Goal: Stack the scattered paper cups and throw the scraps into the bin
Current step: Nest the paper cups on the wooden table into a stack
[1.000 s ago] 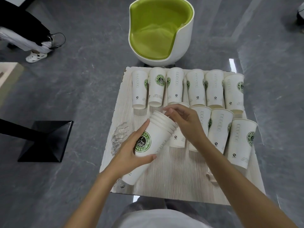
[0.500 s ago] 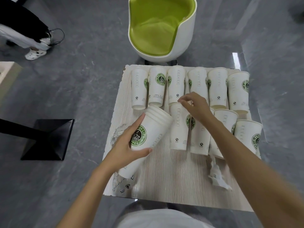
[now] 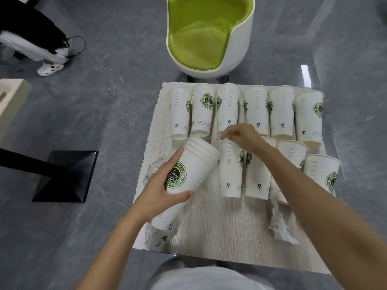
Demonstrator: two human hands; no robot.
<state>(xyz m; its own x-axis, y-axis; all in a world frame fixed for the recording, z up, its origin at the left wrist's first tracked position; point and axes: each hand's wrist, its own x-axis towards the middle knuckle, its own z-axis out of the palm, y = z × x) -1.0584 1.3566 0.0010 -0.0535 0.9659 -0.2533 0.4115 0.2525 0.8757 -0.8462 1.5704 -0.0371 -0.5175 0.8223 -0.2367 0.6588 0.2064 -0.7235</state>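
Left hand (image 3: 161,191) grips tilted stack (image 3: 184,181), mouth open for nesting; right hand (image 3: 240,136) fingertips pinching next cup (image 3: 230,170) rim.

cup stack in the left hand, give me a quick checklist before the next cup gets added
1. Left hand holds the cup stack firmly around its middle: ok.
2. Stack's open end is tilted up and clear: ok.
3. Right hand is at the rim of the next cup: ok.
4. Right hand's grip closed on that cup: cannot tell.
5. Neighbouring cup stands tight beside it and may tip: not ok.
6. Crumpled scrap is off the table: not ok.
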